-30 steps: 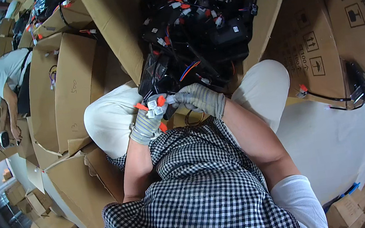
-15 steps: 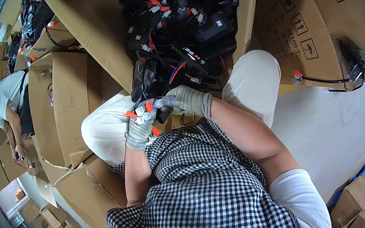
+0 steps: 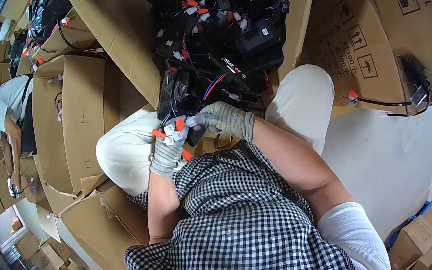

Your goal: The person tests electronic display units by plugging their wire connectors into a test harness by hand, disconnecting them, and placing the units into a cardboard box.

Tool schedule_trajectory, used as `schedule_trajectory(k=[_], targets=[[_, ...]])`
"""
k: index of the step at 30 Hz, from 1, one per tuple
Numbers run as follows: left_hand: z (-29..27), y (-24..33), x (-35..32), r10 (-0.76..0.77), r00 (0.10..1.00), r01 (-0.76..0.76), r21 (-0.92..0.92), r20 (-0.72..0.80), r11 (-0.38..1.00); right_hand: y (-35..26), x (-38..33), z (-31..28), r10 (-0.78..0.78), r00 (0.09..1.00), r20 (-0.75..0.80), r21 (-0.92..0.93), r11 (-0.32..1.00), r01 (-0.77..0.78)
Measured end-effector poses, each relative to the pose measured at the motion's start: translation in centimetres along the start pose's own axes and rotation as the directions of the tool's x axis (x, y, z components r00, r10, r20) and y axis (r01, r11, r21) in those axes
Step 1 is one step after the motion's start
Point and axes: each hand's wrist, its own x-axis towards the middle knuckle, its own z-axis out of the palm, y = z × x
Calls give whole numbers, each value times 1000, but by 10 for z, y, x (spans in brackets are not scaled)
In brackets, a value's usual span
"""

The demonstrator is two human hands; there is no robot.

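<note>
My left hand (image 3: 166, 156), in a striped knit glove, is closed around a bunch of white plug connectors (image 3: 173, 135) with orange-red tabs sticking out. Right beside it, my right hand (image 3: 229, 121), gloved alike, pinches at a pale connector (image 3: 191, 122). Its fingertips almost meet the left hand's. Dark wires and a small black part show between the two hands, partly hidden by the fingers. Just beyond them stands an open carton (image 3: 123, 43) holding a heap of black electronic units (image 3: 255, 38) with coloured wires and white plugs.
Closed cartons (image 3: 352, 44) stand at the right, one with a black wired unit (image 3: 419, 84) hanging at its edge. More cartons (image 3: 87, 120) rise at my left. A co-worker (image 3: 11, 111) bends over boxes at the far left, handling something small. Small boxes (image 3: 418, 236) lie lower right.
Both hands stay almost in place, with the same bunch of connectors. The view has shifted slightly. The co-worker's hands have moved a little at the far left.
</note>
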Motion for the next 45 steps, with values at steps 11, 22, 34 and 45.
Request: schedule_trajectory(k=[11,22,34,45], targets=[[7,-1,-1,-97,992,81,181,80,980,-17,-13,8,-26,998,-55,10,1000,27],[-9,-1,14,-793,517,207,-946,322,-249,-13,-12,-12,-26,820,-572,196,966,168],[28,-17,13,-796,533,-229,-856,287,-463,-14,-4,-24,-694,572,-437,-262,707,657],[5,-15,11,-811,523,-193,-890,262,-412,-70,-272,-20,-836,-308,-455,-426,-100,899]])
